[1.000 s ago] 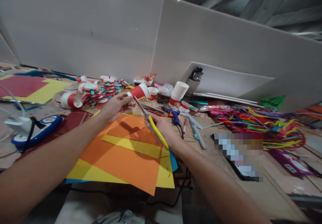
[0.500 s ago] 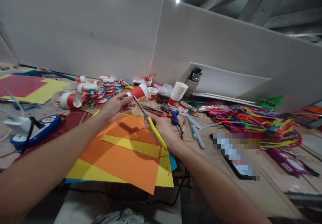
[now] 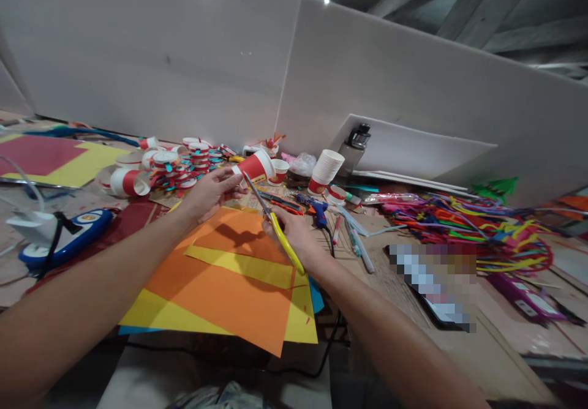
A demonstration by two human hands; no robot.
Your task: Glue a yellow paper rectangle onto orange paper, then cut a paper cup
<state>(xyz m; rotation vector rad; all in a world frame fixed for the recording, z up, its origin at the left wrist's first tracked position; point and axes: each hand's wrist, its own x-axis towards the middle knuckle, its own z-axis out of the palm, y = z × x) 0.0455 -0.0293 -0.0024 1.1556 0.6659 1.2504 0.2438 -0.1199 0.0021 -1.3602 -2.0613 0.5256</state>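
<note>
A red and white paper cup, tipped on its side in the air, is held near its base by my left hand. My right hand grips yellow-handled scissors, their blades pointing up and left. The blade tips are at the cup's lower end; I cannot tell whether they have cut into it. Under both hands lie orange paper sheets, with a yellow strip across them and yellow and blue paper beneath.
Behind stand a stack of paper cups and a bottle. A blue glue gun, markers and a phone lie to the right, near colourful pipe cleaners. Cut cup pieces pile up at left.
Almost nothing differs. Both hands keep their hold on the cup and scissors, and the whole view has shifted very slightly.
</note>
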